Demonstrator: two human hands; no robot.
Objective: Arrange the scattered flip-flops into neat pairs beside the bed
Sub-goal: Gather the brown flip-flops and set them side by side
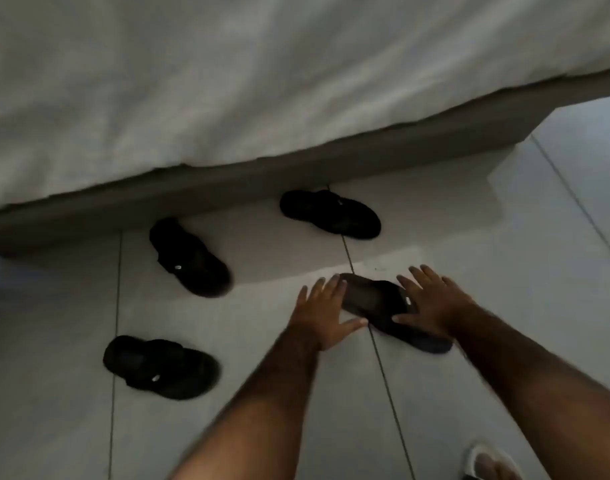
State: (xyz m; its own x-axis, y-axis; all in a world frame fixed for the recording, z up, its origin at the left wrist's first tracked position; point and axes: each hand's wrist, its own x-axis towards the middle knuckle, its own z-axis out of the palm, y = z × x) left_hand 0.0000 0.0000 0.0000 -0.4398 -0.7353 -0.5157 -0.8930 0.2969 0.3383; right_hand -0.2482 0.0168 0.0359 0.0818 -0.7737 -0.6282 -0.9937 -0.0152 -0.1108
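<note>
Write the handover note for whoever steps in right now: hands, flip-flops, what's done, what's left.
Left hand: open, fingers spread, at the left end of the nearest flip-flop; contact unclear.
Right hand: open, spread over that flip-flop's right side; no grip closed yet.
Other black flip-flops lie apart on the tiled floor: one by the bed base, one angled to its left, one nearer at far left.
Done: no pair formed.
Left: pair all four neatly beside the bed.

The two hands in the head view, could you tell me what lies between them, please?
In the head view, one black flip-flop lies on the tiled floor between the left hand and the right hand, both spread open.
</note>
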